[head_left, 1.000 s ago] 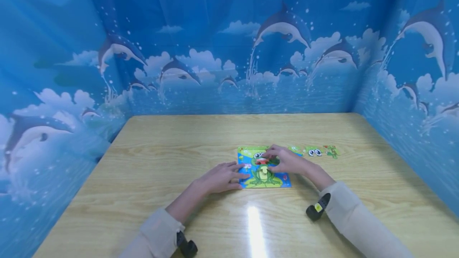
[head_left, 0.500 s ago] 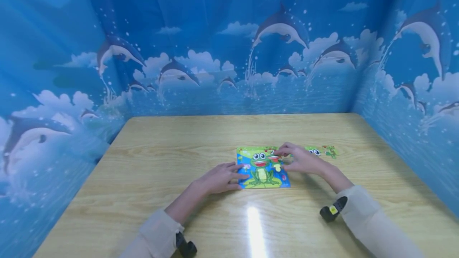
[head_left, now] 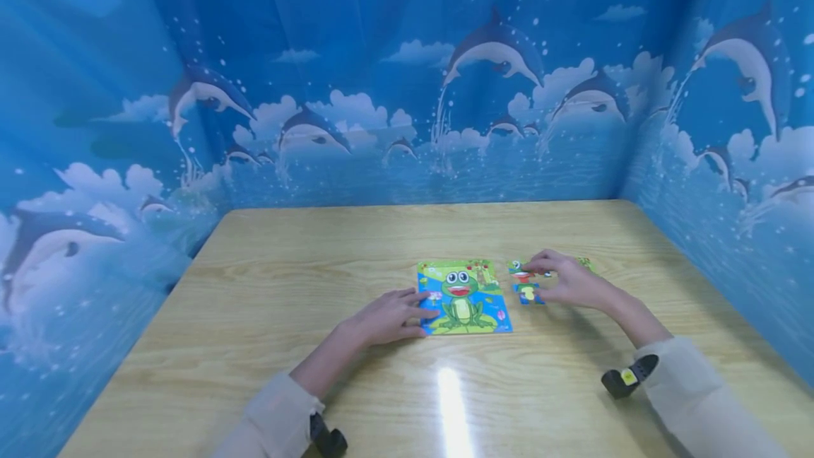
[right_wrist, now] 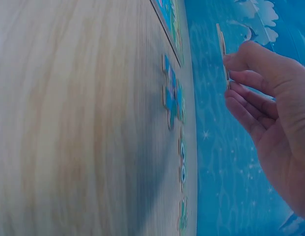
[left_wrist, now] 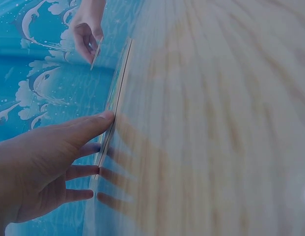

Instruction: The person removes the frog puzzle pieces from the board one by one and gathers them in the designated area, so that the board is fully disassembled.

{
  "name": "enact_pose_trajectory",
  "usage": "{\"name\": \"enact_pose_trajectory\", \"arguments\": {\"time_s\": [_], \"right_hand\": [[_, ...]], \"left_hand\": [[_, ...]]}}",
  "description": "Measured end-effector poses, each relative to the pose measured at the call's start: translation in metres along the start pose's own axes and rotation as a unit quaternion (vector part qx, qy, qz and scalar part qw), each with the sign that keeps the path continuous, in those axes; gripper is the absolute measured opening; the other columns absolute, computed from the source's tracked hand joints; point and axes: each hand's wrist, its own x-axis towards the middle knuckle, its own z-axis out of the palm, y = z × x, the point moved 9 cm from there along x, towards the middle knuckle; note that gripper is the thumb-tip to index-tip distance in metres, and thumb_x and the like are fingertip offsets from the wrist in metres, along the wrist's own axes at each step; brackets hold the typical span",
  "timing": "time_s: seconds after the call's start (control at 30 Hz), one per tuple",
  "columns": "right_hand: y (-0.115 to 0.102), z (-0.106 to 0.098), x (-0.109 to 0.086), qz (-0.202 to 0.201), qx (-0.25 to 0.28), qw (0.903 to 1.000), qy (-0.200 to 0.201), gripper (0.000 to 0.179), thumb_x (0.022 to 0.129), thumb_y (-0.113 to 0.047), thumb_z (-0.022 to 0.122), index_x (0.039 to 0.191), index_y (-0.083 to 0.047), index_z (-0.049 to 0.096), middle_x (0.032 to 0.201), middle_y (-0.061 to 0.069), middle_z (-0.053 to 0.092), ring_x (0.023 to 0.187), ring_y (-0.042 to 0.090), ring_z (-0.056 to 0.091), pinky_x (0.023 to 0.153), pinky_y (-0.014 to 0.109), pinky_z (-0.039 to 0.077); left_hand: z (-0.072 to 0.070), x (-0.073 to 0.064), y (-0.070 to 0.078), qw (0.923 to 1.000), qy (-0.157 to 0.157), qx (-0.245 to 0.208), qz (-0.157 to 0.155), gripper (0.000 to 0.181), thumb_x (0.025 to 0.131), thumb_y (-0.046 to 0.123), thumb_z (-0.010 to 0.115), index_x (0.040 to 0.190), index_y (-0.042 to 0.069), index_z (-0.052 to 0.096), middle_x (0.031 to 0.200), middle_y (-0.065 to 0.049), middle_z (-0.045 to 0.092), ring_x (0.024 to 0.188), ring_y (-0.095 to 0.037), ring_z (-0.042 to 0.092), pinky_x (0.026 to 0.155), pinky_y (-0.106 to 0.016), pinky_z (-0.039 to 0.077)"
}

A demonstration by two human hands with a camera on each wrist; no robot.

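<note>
Head feed, just right of centre and below the middle: I have a thin square board (head_left: 462, 295), printed with a green cartoon frog on blue and green, lying flat on the pale wood-grain table (head_left: 305, 246). The left hand (head_left: 384, 316) rests at its left edge, fingers extended and spread, gripping nothing; my left wrist feed shows the thumb touching the board's edge. The right hand (head_left: 575, 283), further right in the head feed, pinches a thin jigsaw section (head_left: 525, 291) printed with a red mouth and a yellow belly; I cannot tell whether it is one piece or two joined. Right wrist feed, upper right: I see the section edge-on, raised off the table. Left of it and lower, I log a blue jigsaw piece with a pink patch (right_wrist: 169, 83), a greenish jigsaw piece with two cartoon eyes (right_wrist: 182, 162) and, near the lower edge, a blurred green jigsaw piece (right_wrist: 183, 216). A blue dolphin-print fabric backdrop (head_left: 356, 140) fills the head feed's upper half.
</note>
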Motion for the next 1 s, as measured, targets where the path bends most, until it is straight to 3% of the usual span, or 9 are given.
{"name": "enact_pose_trajectory", "arguments": {"time_s": [0.53,0.77,1.0], "right_hand": [[0.03,-0.023,-0.03,0.012,-0.022,0.9995,0.02,0.035,0.074,0.0,0.07,0.109,0.005,0.064,0.106,0.016,0.055,0.091,0.032,0.056,0.067,0.039,0.051],[0.042,-0.024,-0.038,0.017,-0.037,0.9988,0.026,0.036,0.073,0.0,0.071,0.107,0.006,0.064,0.111,0.027,0.052,0.09,0.034,0.057,0.072,0.047,0.05],[0.051,-0.022,-0.043,0.027,-0.029,0.999,0.018,0.038,0.072,0.001,0.07,0.109,0.006,0.063,0.111,0.023,0.054,0.099,0.042,0.052,0.078,0.053,0.047]], "left_hand": [[0.001,0.0,-0.001,1.0,-0.002,0.007,0.002,0.046,0.093,0.039,0.05,0.136,0.022,0.046,0.145,-0.01,0.03,0.129,-0.034,0.03,0.105,-0.045,0.025],[0.002,0.001,-0.002,1.0,-0.006,0.004,-0.001,0.047,0.093,0.039,0.05,0.137,0.023,0.046,0.146,-0.01,0.03,0.13,-0.034,0.029,0.105,-0.045,0.025],[0.002,0.001,-0.001,1.0,-0.005,0.003,0.0,0.047,0.093,0.039,0.05,0.137,0.023,0.046,0.146,-0.01,0.03,0.13,-0.034,0.029,0.105,-0.046,0.024]]}}
